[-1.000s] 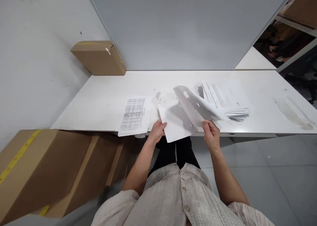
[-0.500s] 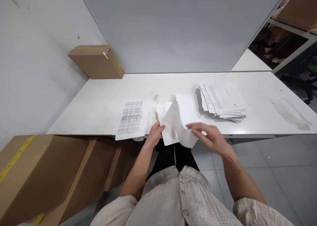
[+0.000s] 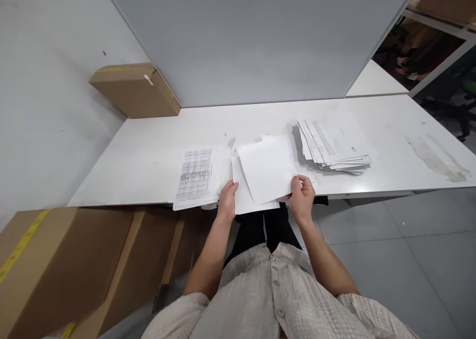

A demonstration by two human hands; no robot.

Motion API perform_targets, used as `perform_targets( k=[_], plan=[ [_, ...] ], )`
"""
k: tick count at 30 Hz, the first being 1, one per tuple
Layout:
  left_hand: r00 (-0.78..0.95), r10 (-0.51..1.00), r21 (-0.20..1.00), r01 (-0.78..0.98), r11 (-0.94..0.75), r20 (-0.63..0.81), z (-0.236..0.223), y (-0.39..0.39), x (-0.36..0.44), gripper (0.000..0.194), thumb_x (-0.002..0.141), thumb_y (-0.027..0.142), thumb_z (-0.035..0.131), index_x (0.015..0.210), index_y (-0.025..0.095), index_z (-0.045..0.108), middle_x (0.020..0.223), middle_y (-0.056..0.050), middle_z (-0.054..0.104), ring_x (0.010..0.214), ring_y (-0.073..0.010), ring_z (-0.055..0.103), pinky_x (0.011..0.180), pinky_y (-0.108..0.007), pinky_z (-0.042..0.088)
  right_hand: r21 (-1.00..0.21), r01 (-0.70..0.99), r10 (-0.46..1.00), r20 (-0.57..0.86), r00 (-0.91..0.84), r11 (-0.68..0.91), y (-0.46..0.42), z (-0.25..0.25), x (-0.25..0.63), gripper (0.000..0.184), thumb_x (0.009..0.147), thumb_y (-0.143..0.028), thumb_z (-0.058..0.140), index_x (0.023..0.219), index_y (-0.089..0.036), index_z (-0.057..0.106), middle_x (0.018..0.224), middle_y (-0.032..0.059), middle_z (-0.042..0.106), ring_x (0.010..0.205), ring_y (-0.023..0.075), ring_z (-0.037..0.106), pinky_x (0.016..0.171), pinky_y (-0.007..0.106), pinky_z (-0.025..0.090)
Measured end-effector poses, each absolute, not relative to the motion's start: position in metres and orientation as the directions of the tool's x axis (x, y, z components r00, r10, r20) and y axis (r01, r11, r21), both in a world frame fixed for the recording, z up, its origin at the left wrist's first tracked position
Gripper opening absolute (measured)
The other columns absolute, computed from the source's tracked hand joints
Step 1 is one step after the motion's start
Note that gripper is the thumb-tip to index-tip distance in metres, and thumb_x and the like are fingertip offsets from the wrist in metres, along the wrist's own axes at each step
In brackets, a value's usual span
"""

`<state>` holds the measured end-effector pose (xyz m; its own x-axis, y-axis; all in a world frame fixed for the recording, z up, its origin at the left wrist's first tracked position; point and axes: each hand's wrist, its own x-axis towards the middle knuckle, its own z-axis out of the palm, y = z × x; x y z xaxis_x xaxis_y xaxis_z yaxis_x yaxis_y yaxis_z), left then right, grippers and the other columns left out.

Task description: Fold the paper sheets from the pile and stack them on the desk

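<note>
My left hand (image 3: 227,201) is closed on the left edge of the lower white sheets (image 3: 245,200), which jut past the table's front edge. Over them, a blank white sheet of paper (image 3: 268,170) lies at a slant, its lower right corner pinched in my right hand (image 3: 302,196). To the left is a pile of printed sheets (image 3: 196,178) with a dense table of text on top. A thicker, uneven stack of papers (image 3: 334,143) sits to the right of my hands.
The white table (image 3: 148,155) runs along a grey panel (image 3: 260,41). A flat cardboard box (image 3: 137,91) leans in the back left corner. Large cardboard boxes (image 3: 67,259) stand on the floor at left, below table height. Tiled floor (image 3: 390,230) shows at right.
The upper sheet was curled and bent; now it is flat and slanted over the others. My right hand has closed on its corner. The view has shifted slightly.
</note>
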<state>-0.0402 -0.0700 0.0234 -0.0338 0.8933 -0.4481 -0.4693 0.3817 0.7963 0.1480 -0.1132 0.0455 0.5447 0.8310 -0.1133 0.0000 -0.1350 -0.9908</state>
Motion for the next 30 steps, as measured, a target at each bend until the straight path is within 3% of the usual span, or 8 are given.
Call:
perform_targets(
  k=[4, 7, 10, 13, 15, 17, 24, 30],
  plan=[
    [-0.02, 0.891, 0.786, -0.479, 0.39, -0.454, 0.025, -0.073, -0.038, 0.045, 0.078, 0.052, 0.059, 0.104, 0.016, 0.066, 0.103, -0.011, 0.069, 0.108, -0.0274, 0.06, 0.092, -0.038, 0.051, -0.964, 0.186, 0.886, -0.086, 0.455, -0.189, -0.114, 0.033, 0.15, 0.036, 0.084, -0.052, 0.046, 0.099, -0.021, 0.055, 0.058, -0.0024, 0.054, 0.045, 0.0151, 0.051, 0.047, 0.029, 0.045],
    [0.002, 0.901, 0.829, -0.391, 0.4, -0.434, 0.027, -0.074, -0.039, 0.044, 0.069, 0.043, 0.073, 0.103, 0.016, 0.066, 0.105, -0.011, 0.069, 0.108, -0.0293, 0.06, 0.092, -0.04, 0.051, -0.899, 0.406, 0.962, -0.056, 0.268, -0.165, -0.121, 0.036, 0.159, 0.041, 0.088, -0.053, 0.04, 0.106, -0.02, 0.056, 0.063, 0.0006, 0.061, 0.051, 0.0173, 0.058, 0.057, 0.031, 0.048],
    [-0.005, 0.896, 0.834, -0.367, 0.412, -0.445, 0.027, -0.07, -0.045, 0.043, 0.063, 0.03, 0.079, 0.101, 0.016, 0.066, 0.105, -0.011, 0.069, 0.104, -0.0304, 0.061, 0.091, -0.043, 0.051, -0.735, 0.678, 0.988, 0.1, 0.12, -0.008, -0.134, 0.042, 0.184, 0.055, 0.084, -0.056, 0.047, 0.125, -0.019, 0.049, 0.102, 0.0117, 0.064, 0.086, 0.0248, 0.063, 0.072, 0.036, 0.05],
    [0.024, 0.885, 0.808, -0.397, 0.436, -0.465, 0.025, -0.066, -0.05, 0.045, 0.063, 0.028, 0.079, 0.104, 0.015, 0.066, 0.106, -0.012, 0.068, 0.102, -0.0309, 0.062, 0.092, -0.045, 0.05, -0.416, 0.896, 0.984, 0.143, -0.104, 0.155, -0.146, 0.039, 0.209, 0.077, 0.078, -0.052, 0.058, 0.142, -0.021, 0.028, 0.141, 0.0166, 0.039, 0.129, 0.0356, 0.036, 0.095, 0.05, 0.04],
    [0.035, 0.89, 0.81, -0.399, 0.43, -0.455, 0.024, -0.064, -0.052, 0.045, 0.063, 0.028, 0.078, 0.105, 0.014, 0.065, 0.107, -0.013, 0.068, 0.101, -0.0313, 0.063, 0.092, -0.045, 0.05, -0.236, 0.95, 0.977, 0.108, -0.185, 0.206, -0.147, 0.032, 0.217, 0.076, 0.08, -0.041, 0.057, 0.145, -0.021, 0.022, 0.149, 0.0147, 0.029, 0.137, 0.0364, 0.021, 0.103, 0.056, 0.028],
    [0.038, 0.897, 0.819, -0.392, 0.418, -0.44, 0.023, -0.064, -0.052, 0.045, 0.063, 0.028, 0.078, 0.104, 0.014, 0.066, 0.106, -0.013, 0.068, 0.1, -0.0315, 0.063, 0.092, -0.046, 0.05, -0.132, 0.963, 0.97, 0.096, -0.223, 0.235, -0.141, 0.023, 0.216, 0.075, 0.08, -0.03, 0.055, 0.145, -0.018, 0.021, 0.151, 0.0139, 0.025, 0.139, 0.0346, 0.016, 0.107, 0.054, 0.023],
    [0.035, 0.875, 0.803, -0.382, 0.458, -0.483, 0.026, -0.064, -0.055, 0.041, 0.063, 0.026, 0.078, 0.101, 0.013, 0.066, 0.101, -0.014, 0.07, 0.098, -0.031, 0.064, 0.091, -0.045, 0.051, -0.057, 0.93, 0.925, 0.143, -0.353, 0.364, -0.122, 0.007, 0.198, 0.062, 0.081, -0.021, 0.046, 0.141, -0.014, 0.033, 0.148, 0.0131, 0.033, 0.137, 0.033, 0.024, 0.107, 0.054, 0.018],
    [0.102, 0.888, 0.773, -0.454, 0.443, -0.449, 0.033, -0.067, -0.059, 0.044, 0.065, 0.023, 0.076, 0.105, 0.012, 0.063, 0.102, -0.012, 0.07, 0.096, -0.0285, 0.065, 0.09, -0.042, 0.052, -0.151, 0.922, 0.927, 0.181, -0.328, 0.356, -0.126, 0.01, 0.212, 0.075, 0.063, -0.001, 0.044, 0.136, -0.015, 0.041, 0.135, 0.0103, 0.051, 0.127, 0.028, 0.04, 0.098, 0.045, 0.034]
  ],
)
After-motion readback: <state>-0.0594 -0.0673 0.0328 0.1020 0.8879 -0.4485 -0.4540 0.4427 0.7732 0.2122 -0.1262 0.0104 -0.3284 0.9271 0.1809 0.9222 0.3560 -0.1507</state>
